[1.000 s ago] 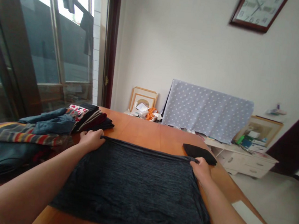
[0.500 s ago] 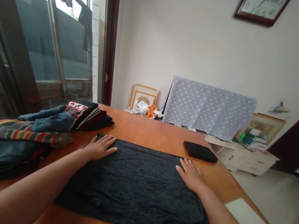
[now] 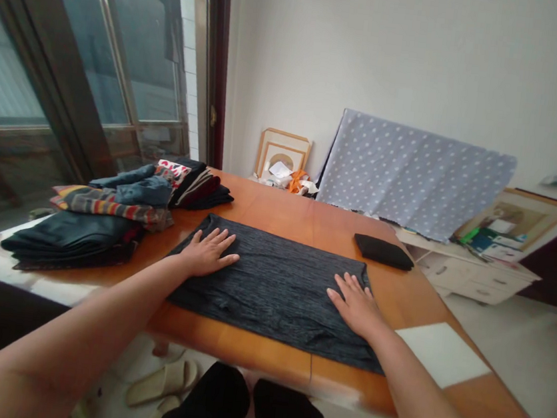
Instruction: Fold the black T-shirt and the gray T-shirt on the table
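Observation:
A dark grey, heathered garment [image 3: 274,289] lies flat on the wooden table [image 3: 298,214], with small wrinkles along its near edge. My left hand [image 3: 208,252] rests on its far left part, palm down and fingers spread. On the right part lies my right hand [image 3: 353,303], also flat with fingers apart. What kind of garment it is cannot be made out. Beyond my right hand sits a small folded black cloth [image 3: 383,251].
Folded clothes stand in piles on the table's left: dark trousers [image 3: 74,239], a striped garment [image 3: 102,206], and a row of folded items [image 3: 200,187]. A white sheet [image 3: 443,352] lies at the right. Slippers [image 3: 163,384] are on the floor below.
The view has tipped downward, so the table's near edge, my legs and the slippers now show. My right hand has slid a little nearer on the cloth; both hands stay flat.

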`<state>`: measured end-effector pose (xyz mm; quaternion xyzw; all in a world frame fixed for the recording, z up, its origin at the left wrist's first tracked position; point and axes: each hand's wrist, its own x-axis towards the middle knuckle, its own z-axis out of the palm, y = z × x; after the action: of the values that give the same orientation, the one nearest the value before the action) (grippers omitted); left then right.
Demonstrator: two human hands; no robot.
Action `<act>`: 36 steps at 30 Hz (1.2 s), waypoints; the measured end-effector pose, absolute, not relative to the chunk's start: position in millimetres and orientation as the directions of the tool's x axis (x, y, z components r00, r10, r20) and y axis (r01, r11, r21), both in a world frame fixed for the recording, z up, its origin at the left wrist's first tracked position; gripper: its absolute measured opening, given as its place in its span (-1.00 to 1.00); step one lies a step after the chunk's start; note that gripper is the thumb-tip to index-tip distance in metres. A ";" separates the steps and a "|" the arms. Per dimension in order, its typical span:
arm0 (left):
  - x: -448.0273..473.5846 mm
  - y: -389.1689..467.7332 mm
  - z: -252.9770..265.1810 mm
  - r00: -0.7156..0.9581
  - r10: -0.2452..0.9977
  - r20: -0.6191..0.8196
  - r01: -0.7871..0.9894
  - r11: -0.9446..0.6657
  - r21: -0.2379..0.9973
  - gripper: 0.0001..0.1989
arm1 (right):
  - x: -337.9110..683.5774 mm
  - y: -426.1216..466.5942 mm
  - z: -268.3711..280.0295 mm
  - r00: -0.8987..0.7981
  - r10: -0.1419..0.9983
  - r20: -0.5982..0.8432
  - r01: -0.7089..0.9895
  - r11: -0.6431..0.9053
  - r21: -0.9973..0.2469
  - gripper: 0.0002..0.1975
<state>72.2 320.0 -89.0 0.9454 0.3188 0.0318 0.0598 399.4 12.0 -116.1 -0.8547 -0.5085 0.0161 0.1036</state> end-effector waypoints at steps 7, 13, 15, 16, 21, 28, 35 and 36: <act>52.6 263.6 -84.2 0.845 0.533 0.053 0.518 -0.838 0.172 -0.24 | 338.9 -10.8 -102.2 0.322 0.933 0.164 0.929 -0.277 -0.246 -0.33; 29.0 233.2 -88.1 0.861 0.505 0.059 0.490 -0.856 0.166 -0.17 | 307.8 -31.2 -104.1 0.295 0.952 0.079 0.930 -0.267 -0.253 -0.33; 21.7 230.9 -88.0 0.858 0.509 0.066 0.493 -0.853 0.170 -0.15 | 304.3 -35.2 -101.8 0.301 0.947 0.110 0.929 -0.266 -0.257 -0.34; 18.4 230.0 -88.3 0.857 0.511 0.075 0.493 -0.853 0.171 -0.15 | 301.9 -36.8 -100.4 0.302 0.944 0.136 0.931 -0.260 -0.257 -0.35; 7.6 221.8 -95.9 0.859 0.501 0.104 0.481 -0.860 0.172 -0.23 | 283.0 -42.8 -100.1 0.247 0.955 0.164 0.941 -0.196 -0.277 -0.39; -4.4 215.0 -100.0 0.824 0.558 0.097 0.541 -0.826 0.159 -0.25 | 287.3 -53.2 -115.7 0.305 0.937 0.173 0.927 -0.250 -0.279 -0.35; -22.8 222.4 -99.2 0.806 0.577 0.132 0.559 -0.815 0.151 -0.20 | 305.0 -67.0 -133.5 0.317 0.935 0.161 0.928 -0.270 -0.259 -0.33; -24.4 225.5 -98.4 0.788 0.599 0.142 0.580 -0.800 0.152 -0.21 | 307.1 -68.3 -134.4 0.326 0.929 0.176 0.926 -0.276 -0.259 -0.33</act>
<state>-24.4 225.5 -98.4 0.9443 0.3121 0.0916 0.0503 307.1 -68.3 -134.4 -0.7987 -0.5804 0.0050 0.1585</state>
